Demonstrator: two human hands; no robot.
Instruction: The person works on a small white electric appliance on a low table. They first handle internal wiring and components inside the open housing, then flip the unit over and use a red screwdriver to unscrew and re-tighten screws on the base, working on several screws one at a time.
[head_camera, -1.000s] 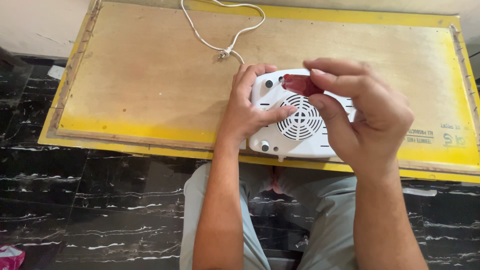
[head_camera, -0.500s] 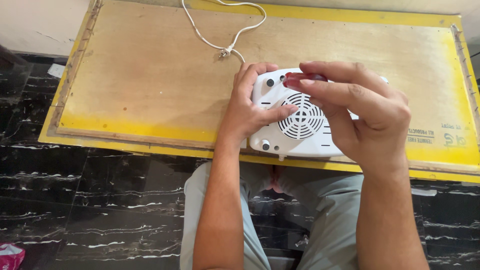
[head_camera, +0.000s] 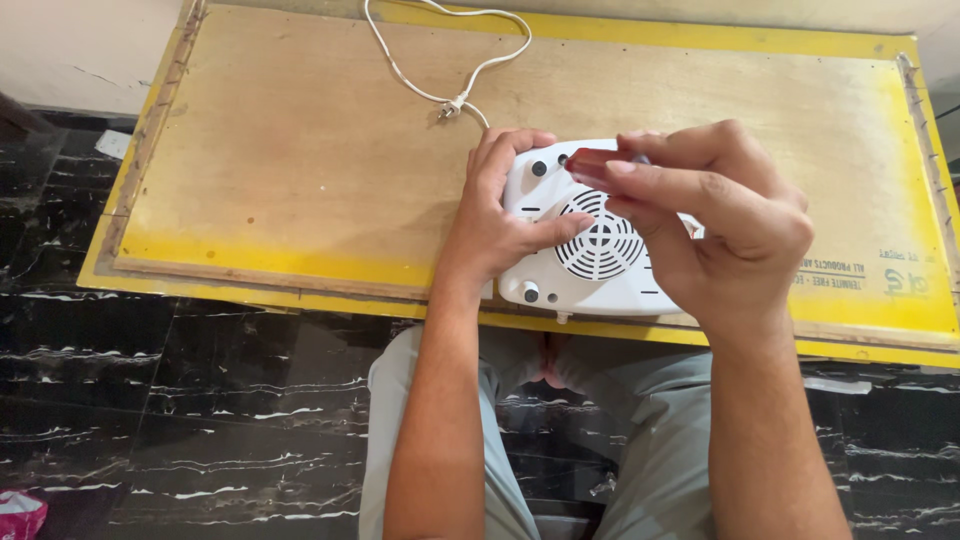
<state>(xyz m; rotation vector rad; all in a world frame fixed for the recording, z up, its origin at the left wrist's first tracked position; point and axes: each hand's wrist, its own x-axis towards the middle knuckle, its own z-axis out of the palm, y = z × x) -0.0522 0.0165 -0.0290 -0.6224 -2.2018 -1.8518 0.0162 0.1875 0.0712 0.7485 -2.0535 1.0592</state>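
Observation:
A white plastic appliance (head_camera: 585, 270) lies with its underside up on a wooden board (head_camera: 300, 160); a round vent grille sits in its middle and dark screw holes near its corners. My left hand (head_camera: 500, 215) presses on its left side, thumb on the grille. My right hand (head_camera: 715, 215) hovers over its top right part and grips a red-handled tool (head_camera: 592, 162), probably a screwdriver, whose tip is hidden behind my fingers.
A white power cord (head_camera: 440, 70) runs from the appliance to the board's far edge. The board has yellow borders and rests on a black marble floor (head_camera: 200, 400). My knees are under the board's near edge. A pink object (head_camera: 18, 512) lies at the bottom left.
My right hand has shifted slightly left and closed more over the red handle above the appliance's upper part. My left hand and the appliance stay put.

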